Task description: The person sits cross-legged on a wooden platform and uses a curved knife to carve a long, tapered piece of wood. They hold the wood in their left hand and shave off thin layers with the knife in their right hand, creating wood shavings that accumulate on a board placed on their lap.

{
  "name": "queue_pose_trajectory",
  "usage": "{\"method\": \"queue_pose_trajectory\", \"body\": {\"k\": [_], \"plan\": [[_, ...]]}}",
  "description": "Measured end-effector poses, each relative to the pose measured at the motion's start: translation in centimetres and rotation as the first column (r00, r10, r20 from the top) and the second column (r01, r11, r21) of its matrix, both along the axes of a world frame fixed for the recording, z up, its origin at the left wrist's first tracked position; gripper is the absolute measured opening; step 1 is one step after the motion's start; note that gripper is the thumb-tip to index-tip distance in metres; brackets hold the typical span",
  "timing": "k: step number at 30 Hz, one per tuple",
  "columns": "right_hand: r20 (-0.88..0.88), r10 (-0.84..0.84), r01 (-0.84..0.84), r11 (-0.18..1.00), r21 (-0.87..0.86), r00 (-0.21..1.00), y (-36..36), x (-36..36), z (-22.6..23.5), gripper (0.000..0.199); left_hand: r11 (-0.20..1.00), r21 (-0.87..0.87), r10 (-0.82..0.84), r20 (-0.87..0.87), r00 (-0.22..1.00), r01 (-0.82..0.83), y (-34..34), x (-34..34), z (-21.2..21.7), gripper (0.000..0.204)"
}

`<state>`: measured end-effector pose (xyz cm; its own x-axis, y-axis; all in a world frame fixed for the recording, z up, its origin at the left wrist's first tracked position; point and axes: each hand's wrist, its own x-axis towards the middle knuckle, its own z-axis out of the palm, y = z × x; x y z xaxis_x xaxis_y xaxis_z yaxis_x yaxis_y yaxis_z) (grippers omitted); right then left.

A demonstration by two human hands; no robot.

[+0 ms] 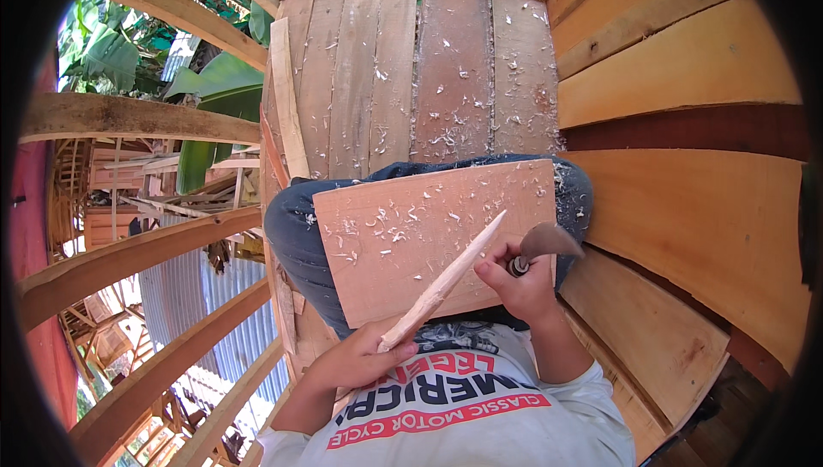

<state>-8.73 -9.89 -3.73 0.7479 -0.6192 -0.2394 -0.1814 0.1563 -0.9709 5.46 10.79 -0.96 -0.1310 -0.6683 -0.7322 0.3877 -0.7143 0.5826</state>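
A pale wooden stick, whittled to a sharp point at its far end, slants up and right over my lap. Its thick near end sits in my left hand, the fingers closed round it. My right hand grips the dark handle of a knife with a broad curved blade; the blade points right and is apart from the stick. Beneath both lies a flat wooden board across my crossed legs, sprinkled with curled shavings.
More shavings are scattered over the plank floor ahead. A wooden railing runs along the left, with foliage and corrugated metal sheets beyond it. Close on the right stands a wall of wooden boards. A loose wood strip lies by the left edge.
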Motion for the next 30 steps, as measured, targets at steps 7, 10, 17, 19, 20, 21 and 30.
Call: {"method": "queue_pose_trajectory", "body": {"k": [7,10,17,19,20,21,30], "plan": [[-0.274,-0.151,-0.096,0.694,-0.713,0.95,-3.1,0.1,0.6,0.007,0.998,-0.031,-0.053,0.259,0.964,0.063,-0.8,-1.1,1.7,0.024],[-0.299,-0.258,-0.037,0.697,-0.716,0.919,-4.2,-0.7,1.3,0.011,0.962,-0.172,-0.106,0.487,0.867,0.214,0.1,-2.3,1.2,0.025],[-0.396,-0.207,-0.157,0.684,-0.712,0.894,-3.0,-1.3,1.0,0.011,0.997,0.083,-0.036,0.404,0.914,0.002,0.0,-2.0,2.1,0.025],[-0.396,-0.29,-0.061,0.736,-0.674,0.871,-3.8,-2.1,0.8,0.011,0.998,0.011,-0.06,0.481,0.874,0.063,0.7,-2.4,1.6,0.027],[-0.393,-0.213,-0.119,0.734,-0.669,0.894,-3.2,-2.1,0.8,0.01,0.999,0.022,-0.037,0.471,0.881,0.03,0.6,-2.4,1.6,0.027],[-0.39,-0.134,-0.177,0.727,-0.663,0.911,-1.8,-1.7,1.1,0.009,0.999,0.033,-0.013,0.461,0.887,-0.002,0.4,-2.5,1.5,0.028],[-0.433,0.014,-0.285,0.771,-0.569,0.901,0.8,-1.5,2.6,0.008,1.0,0.006,-0.021,0.179,0.984,0.02,0.6,-1.7,2.0,0.026]]}}
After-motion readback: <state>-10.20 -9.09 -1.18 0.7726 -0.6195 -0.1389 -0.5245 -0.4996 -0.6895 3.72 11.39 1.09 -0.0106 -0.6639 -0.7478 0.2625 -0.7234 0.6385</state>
